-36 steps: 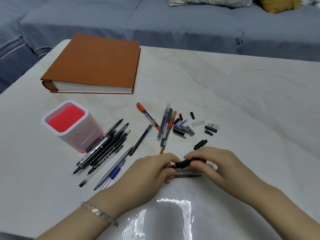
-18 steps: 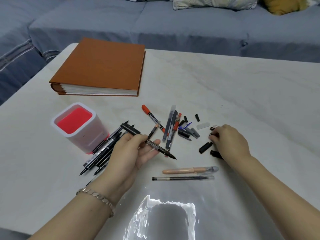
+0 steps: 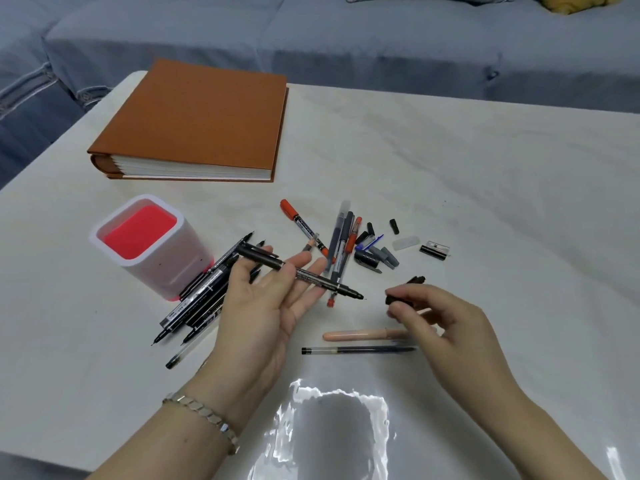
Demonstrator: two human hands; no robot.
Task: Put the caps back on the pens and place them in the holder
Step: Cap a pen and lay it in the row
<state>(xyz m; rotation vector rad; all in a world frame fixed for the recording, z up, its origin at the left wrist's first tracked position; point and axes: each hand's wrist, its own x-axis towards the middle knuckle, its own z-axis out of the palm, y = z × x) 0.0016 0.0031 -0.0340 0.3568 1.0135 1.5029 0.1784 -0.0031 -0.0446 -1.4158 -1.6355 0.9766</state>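
Holder appears empty; no pens in. Left hand grips uncapped black pen, tip bare, pointing right. Right hand pinches dark cap, well short of tip. Loose pens beside holder; spare caps on table. Bulk outstanding.

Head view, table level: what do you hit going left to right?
Pen holder → pile of black pens → left hand with the black pen → right hand pinching a black cap → sharpener.
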